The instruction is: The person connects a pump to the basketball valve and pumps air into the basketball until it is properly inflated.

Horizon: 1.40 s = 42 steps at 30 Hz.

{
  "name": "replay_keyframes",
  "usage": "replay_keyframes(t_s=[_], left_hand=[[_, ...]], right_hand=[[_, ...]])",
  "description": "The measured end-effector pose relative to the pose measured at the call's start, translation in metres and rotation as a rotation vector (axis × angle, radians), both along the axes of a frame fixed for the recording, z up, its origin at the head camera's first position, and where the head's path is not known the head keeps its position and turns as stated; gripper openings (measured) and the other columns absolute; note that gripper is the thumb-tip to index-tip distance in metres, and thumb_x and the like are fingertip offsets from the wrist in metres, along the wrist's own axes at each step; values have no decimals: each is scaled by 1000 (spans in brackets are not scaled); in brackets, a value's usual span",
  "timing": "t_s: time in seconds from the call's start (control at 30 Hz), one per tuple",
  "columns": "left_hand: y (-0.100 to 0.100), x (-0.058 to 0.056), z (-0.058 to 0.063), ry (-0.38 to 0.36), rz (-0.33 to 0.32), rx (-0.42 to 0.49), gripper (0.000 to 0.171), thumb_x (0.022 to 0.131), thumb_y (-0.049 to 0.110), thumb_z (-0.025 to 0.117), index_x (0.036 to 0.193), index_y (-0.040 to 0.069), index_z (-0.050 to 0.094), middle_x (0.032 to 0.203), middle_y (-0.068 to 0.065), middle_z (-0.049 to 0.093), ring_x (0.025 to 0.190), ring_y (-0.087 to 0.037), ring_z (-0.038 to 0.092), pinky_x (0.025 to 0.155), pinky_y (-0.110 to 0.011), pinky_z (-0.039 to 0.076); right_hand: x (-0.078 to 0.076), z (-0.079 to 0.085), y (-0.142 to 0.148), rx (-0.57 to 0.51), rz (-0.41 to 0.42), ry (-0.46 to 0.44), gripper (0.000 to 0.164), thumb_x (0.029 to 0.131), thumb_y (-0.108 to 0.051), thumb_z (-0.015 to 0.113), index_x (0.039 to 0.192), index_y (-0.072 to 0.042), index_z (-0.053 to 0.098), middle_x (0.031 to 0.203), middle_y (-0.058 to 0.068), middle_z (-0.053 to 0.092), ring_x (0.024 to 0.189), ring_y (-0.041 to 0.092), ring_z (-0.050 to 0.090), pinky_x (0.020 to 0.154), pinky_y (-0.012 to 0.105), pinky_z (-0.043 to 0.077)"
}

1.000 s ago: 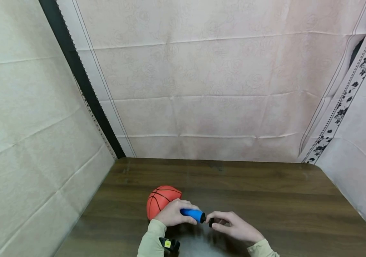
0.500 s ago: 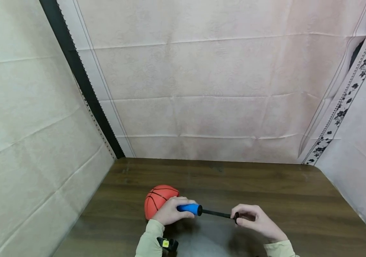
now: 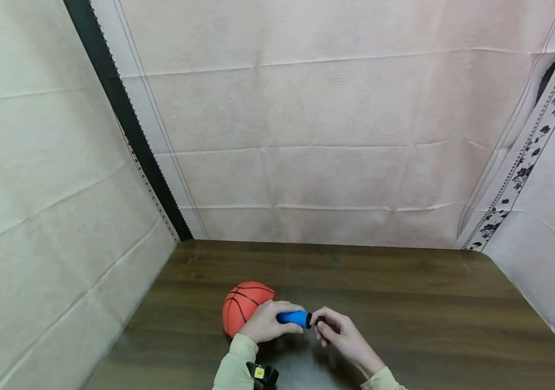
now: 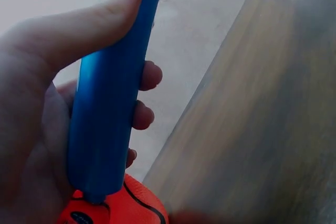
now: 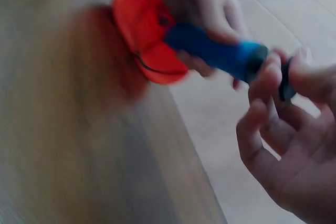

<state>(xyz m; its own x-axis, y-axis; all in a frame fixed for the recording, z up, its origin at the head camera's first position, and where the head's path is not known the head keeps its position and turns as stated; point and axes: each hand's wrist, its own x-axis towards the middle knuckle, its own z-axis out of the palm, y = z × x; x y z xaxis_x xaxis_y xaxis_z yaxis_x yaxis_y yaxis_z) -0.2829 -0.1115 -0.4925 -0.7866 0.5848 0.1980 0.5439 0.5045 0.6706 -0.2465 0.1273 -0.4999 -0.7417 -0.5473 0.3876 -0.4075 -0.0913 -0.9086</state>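
In the head view, my left hand (image 3: 264, 322) grips the blue barrel of a hand pump (image 3: 293, 318), thumb along one side and fingers around the other. The barrel's narrow end meets a partly caved-in orange basketball (image 3: 244, 304) with black lines; the left wrist view shows this tip at the ball's surface (image 4: 140, 203). My right hand (image 3: 344, 335) pinches the pump's small black handle (image 5: 286, 80) between thumb and fingers, close to the barrel's other end. The rod is pushed in and hidden. Both hands are over the tabletop, and the right wrist view is blurred.
A dark wood-grain table (image 3: 404, 281) lies beneath. Pale cloth hangs behind it (image 3: 331, 162) and on both sides, with a black strip (image 3: 126, 119) at left and a floral border (image 3: 526, 157) at right. A black device with a yellow label (image 3: 260, 372) sits at my left wrist.
My right hand drew the pump handle out to the right, baring the black rod half a second ago, then moved back left, pushing it in. The left hand and basketball shifted only slightly.
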Motion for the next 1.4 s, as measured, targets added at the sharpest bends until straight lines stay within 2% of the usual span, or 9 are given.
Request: replay_keyframes(t_s=[0.1,0.37,0.7,0.9,1.0,1.1,1.23,1.33,1.4], left_hand=[[0,0,-1,18,-25,7,46,87,47,68,123,19,67,112,2,71,89,-2,58,78,-20,50],[0,2,-2,53,-28,14,46,87,48,67,123,20,68,108,4,71,88,-2,57,78,-20,48],[0,2,-5,91,-11,-27,42,86,51,66,121,28,68,110,6,70,90,-3,54,79,-21,45],[-6,1,-3,57,-105,19,36,86,44,69,119,30,68,106,5,70,86,0,55,75,-19,47],[-10,1,-1,16,-140,65,35,86,41,70,119,29,68,105,4,70,85,1,56,74,-19,49],[-14,1,0,-24,-127,86,35,86,40,70,119,29,68,107,4,70,86,0,57,75,-20,49],[-17,1,1,-53,-87,87,35,87,38,71,120,27,68,110,5,69,91,-3,57,77,-22,49],[-19,0,2,-57,-70,82,38,87,39,71,122,24,67,111,4,69,94,-5,56,78,-23,49],[-19,0,2,-56,-64,79,40,87,41,70,122,23,67,111,3,69,94,-5,56,78,-23,49]], right_hand=[[1,-3,-4,-3,-11,-5,16,102,-4,43,107,6,54,79,31,47,66,1,53,54,35,50],[3,0,1,69,-26,-19,16,102,-8,46,109,2,57,79,30,51,65,3,54,56,33,52],[4,4,8,149,-8,-25,19,102,-11,46,113,-1,58,80,28,52,64,27,53,59,33,51],[5,9,13,249,49,-31,20,102,-15,47,115,-6,60,81,25,55,65,17,54,61,27,50],[6,13,19,224,119,-44,20,102,-12,46,115,-3,59,82,25,54,65,10,54,60,28,50],[8,18,31,173,157,-55,19,102,-8,46,113,-1,60,79,25,54,64,7,53,54,32,48],[10,25,52,103,159,33,20,99,3,44,107,-2,62,73,22,54,55,17,50,46,36,43],[12,29,65,60,158,121,26,96,12,41,104,-1,61,71,18,53,54,28,47,44,34,42],[12,31,71,54,163,146,29,95,14,40,104,-3,62,71,16,53,53,29,46,44,32,43]])
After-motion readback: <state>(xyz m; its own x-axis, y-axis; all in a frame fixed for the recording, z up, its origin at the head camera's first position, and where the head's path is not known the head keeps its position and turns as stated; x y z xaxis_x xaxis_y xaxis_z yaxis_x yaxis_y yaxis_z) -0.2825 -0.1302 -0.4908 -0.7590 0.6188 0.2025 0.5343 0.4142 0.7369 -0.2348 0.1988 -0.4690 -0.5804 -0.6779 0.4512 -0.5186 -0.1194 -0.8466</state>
